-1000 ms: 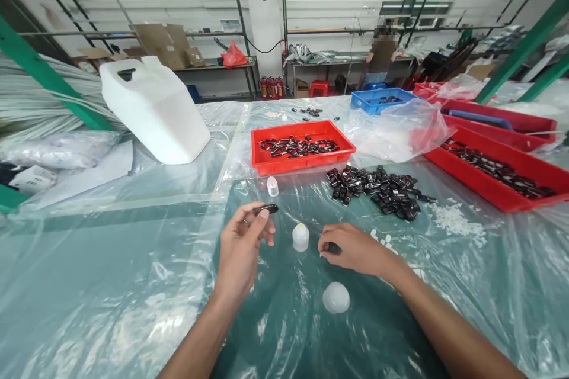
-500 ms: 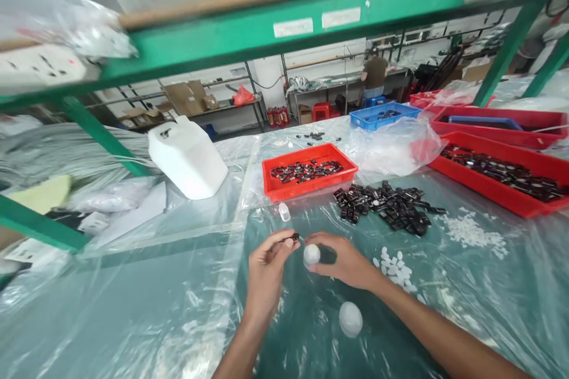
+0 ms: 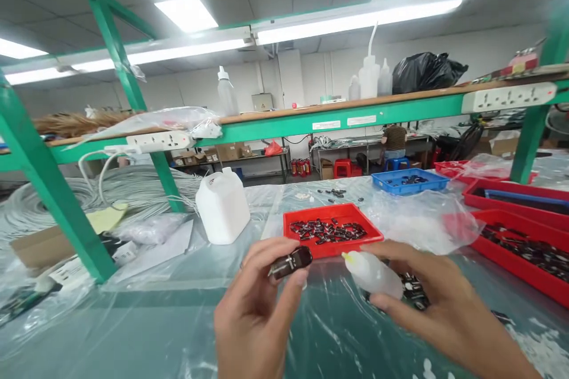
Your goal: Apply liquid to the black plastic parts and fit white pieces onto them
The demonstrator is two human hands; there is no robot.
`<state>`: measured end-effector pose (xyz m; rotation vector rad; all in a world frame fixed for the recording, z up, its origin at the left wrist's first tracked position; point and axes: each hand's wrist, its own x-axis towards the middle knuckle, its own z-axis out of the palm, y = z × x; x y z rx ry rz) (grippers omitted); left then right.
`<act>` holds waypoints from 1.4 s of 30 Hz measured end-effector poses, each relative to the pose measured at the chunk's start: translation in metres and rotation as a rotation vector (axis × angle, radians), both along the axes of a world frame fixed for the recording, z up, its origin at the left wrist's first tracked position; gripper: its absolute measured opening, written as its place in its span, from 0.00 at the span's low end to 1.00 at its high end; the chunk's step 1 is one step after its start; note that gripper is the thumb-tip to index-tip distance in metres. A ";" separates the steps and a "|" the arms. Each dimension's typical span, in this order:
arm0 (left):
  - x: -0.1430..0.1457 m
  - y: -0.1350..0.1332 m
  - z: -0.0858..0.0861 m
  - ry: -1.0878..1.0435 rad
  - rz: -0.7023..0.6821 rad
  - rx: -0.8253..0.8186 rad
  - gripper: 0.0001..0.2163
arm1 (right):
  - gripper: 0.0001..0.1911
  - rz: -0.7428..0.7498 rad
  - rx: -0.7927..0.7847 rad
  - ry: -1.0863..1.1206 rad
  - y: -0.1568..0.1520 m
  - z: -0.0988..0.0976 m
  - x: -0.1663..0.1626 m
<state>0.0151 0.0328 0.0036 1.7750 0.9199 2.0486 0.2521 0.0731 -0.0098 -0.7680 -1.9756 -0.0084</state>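
Raised in front of me, my left hand (image 3: 260, 308) pinches a small dark, glossy, see-through plastic cartridge (image 3: 291, 262) between thumb and fingers. My right hand (image 3: 444, 296) is wrapped round a translucent white squeeze bottle (image 3: 377, 275). The bottle lies tilted, its yellow tip (image 3: 349, 257) pointing left toward the cartridge, with a gap between them. Behind both hands stands a red tray (image 3: 331, 251) with many similar dark pieces in it. A heap of dark cartridges (image 3: 413, 290) on the table is partly hidden by my right hand and the bottle.
A white jug (image 3: 224, 207) stands left of the tray. More red trays (image 3: 511, 260) and a blue tray (image 3: 409, 186) are on the right, with a clear plastic bag (image 3: 413, 222) between. A green shelf beam (image 3: 275, 129) crosses ahead. A person (image 3: 395, 139) sits far back.
The view has tilted up, showing the shelf top and ceiling. Both hands have come up nearer to me, and the bottle has swung from upright to tilted, tip leftward.
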 end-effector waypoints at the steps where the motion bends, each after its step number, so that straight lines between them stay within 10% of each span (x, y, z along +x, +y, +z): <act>1: -0.002 -0.001 -0.001 0.015 0.003 0.002 0.11 | 0.20 -0.020 0.049 -0.031 0.000 -0.001 0.001; 42: 0.001 -0.003 -0.002 0.210 0.010 0.018 0.12 | 0.18 -0.114 0.235 -0.090 0.000 0.003 0.013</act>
